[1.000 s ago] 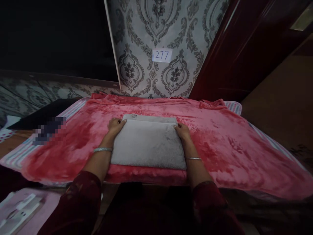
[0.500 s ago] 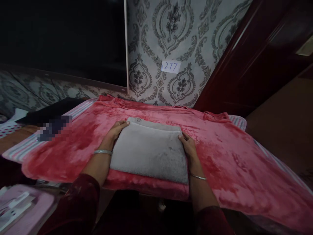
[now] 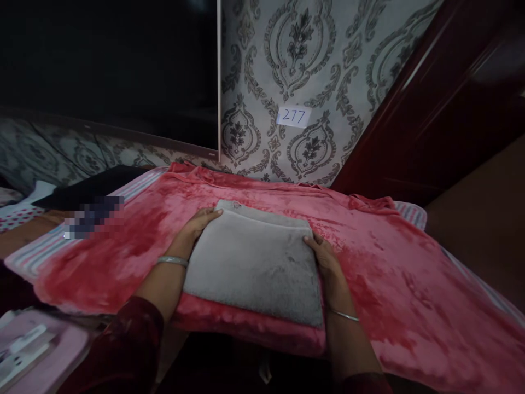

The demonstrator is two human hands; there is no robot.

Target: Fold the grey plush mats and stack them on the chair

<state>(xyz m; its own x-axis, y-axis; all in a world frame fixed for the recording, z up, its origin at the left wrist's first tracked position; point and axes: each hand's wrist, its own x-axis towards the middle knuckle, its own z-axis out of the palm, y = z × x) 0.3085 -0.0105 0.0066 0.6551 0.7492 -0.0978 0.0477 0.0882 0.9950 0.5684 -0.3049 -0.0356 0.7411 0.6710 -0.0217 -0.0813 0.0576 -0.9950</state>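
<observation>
A folded grey towel, with a soft plush surface, lies near the front edge of the red plush blanket. Its far edge shows a narrow strip of the back layer behind the front fold. My left hand grips the towel's far left corner, thumb on top and the other fingers partly hidden behind and under it. At the far right corner, my right hand pinches the towel the same way. Each wrist wears a silvery bangle.
The blanket covers a striped cloth on the table. At left lie a blurred-out dark item and a black flat thing. A large dark screen hangs behind; a pink stool-like surface stands lower left.
The view has tilted slightly, so the wall and screen sit a little further right. Both hands keep hold of the towel's far corners, and it sits slightly lower in view.
</observation>
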